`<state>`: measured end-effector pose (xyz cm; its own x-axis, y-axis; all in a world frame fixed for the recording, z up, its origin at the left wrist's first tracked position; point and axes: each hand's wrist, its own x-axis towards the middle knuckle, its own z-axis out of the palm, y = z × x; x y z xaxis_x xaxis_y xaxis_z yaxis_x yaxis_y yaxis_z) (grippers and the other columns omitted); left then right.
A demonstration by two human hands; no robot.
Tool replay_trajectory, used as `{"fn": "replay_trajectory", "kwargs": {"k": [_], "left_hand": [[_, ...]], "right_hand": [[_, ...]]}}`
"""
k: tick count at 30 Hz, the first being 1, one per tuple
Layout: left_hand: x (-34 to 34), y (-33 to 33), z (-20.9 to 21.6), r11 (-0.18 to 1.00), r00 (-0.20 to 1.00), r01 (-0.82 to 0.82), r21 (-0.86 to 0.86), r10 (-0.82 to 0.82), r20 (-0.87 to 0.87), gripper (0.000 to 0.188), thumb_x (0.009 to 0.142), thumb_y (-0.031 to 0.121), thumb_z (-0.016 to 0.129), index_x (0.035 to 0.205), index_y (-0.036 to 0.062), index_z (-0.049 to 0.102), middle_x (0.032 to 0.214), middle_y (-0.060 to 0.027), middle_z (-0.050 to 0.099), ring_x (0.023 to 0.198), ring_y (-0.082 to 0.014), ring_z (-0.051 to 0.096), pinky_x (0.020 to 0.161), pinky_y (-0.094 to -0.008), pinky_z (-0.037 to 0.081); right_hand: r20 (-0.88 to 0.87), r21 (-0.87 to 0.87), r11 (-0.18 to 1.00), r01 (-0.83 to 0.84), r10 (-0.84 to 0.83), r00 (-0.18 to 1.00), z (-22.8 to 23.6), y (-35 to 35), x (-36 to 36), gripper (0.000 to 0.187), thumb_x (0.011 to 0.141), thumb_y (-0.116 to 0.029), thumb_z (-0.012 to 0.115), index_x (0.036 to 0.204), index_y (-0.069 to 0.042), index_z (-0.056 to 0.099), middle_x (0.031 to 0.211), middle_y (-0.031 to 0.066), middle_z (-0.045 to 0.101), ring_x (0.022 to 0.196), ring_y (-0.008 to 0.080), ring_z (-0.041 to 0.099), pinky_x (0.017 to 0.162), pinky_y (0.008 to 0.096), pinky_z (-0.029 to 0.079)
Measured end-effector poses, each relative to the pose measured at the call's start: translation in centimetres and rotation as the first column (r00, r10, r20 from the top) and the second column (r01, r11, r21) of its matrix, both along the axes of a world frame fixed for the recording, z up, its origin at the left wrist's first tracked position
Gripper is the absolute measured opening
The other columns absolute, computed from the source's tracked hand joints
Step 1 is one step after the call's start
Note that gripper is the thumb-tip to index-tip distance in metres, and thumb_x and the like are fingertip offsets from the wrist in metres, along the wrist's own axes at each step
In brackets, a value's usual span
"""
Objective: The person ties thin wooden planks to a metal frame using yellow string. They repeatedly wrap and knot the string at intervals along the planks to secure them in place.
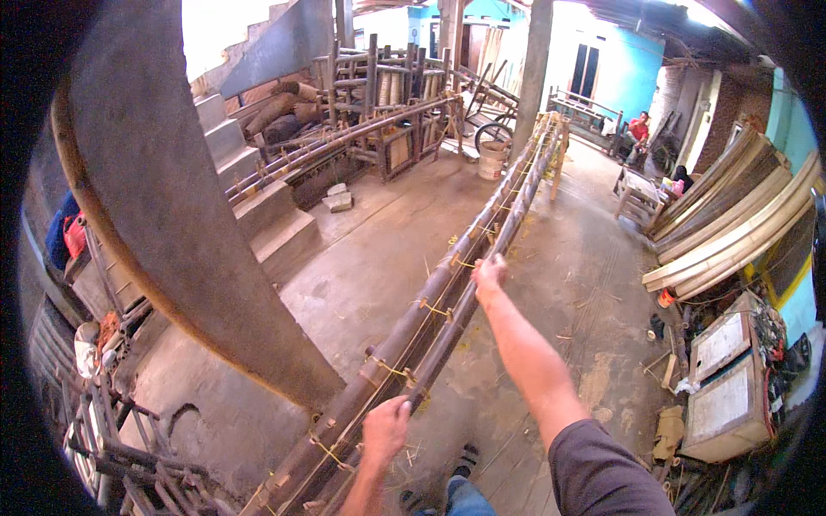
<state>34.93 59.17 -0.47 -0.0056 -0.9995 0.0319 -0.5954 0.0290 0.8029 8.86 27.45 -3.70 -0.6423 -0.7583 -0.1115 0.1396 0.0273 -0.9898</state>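
Two long dark bamboo poles (404, 335) run side by side from the lower left to the far right of centre. Short pegs and loops of yellow cord (396, 371) join them at intervals. My left hand (387, 427) is closed beside the nearer stretch of the right-hand pole; whatever lies in its fingers is hidden. Farther along, my right hand (490, 277) is closed at the outer edge of the same pole, close to a yellow cord tie. Its fingers are too small to show what they pinch.
A slanting grey concrete slab (215, 215) stands at the left. Split bamboo lengths (731, 215) lean at the right above a worn cabinet (727, 370). A bucket (493, 160) stands by a post; another person (637, 131) sits far back. Dark poles are piled lower left.
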Motion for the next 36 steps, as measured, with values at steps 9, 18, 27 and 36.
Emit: {"fn": "replay_trajectory", "kwargs": {"k": [9,18,27,36], "left_hand": [[13.4,4.3,0.3,0.992,0.924,-0.105,0.067,0.072,0.376,0.028,0.084,0.02,0.059,0.106,0.0063,0.066,0.091,-0.0186,0.066,0.083,-0.0314,0.065,0.078,-0.0355,0.05],[4.3,-4.6,5.1,0.904,0.692,-0.246,0.349,-0.088,0.716,0.041,0.093,0.039,0.048,0.102,0.0029,0.066,0.095,-0.0204,0.064,0.094,-0.036,0.06,0.08,-0.0411,0.045],[-34.0,-34.5,4.7,0.775,0.805,0.581,0.249,-0.593,-0.036,0.031,0.085,0.01,0.063,0.115,0.0051,0.06,0.103,-0.0145,0.064,0.098,-0.0277,0.061,0.087,-0.035,0.048],[-55.3,-58.4,-6.4,0.586,0.658,0.741,0.328,-0.731,-0.18,0.029,0.09,0.026,0.056,0.114,0.0105,0.063,0.106,-0.0154,0.065,0.1,-0.0305,0.062,0.087,-0.0384,0.049]], "right_hand": [[-0.442,0.277,0.89,-0.362,0.453,0.775,-17.0,25.2,-4.2,0.049,0.088,-0.031,0.057,0.129,-0.006,0.05,0.093,0.0125,0.064,0.085,0.0247,0.061,0.074,0.0386,0.048],[0.121,0.962,0.126,-0.244,0.602,0.789,-33.1,40.0,-24.7,0.037,0.084,-0.037,0.054,0.101,-0.006,0.063,0.098,0.0188,0.065,0.093,0.0347,0.062,0.079,0.0476,0.048],[-0.46,0.623,0.677,-0.393,0.722,0.516,-25.7,0.8,-49.1,0.03,0.086,-0.029,0.055,0.101,-0.004,0.064,0.093,0.0176,0.066,0.087,0.0339,0.064,0.076,0.0444,0.05],[-0.247,0.264,0.913,-0.31,0.375,0.894,-16.8,-29.9,-68.0,0.015,0.091,-0.014,0.054,0.099,-0.004,0.061,0.084,0.0015,0.063,0.071,0.0109,0.059,0.065,0.0281,0.05]]}}
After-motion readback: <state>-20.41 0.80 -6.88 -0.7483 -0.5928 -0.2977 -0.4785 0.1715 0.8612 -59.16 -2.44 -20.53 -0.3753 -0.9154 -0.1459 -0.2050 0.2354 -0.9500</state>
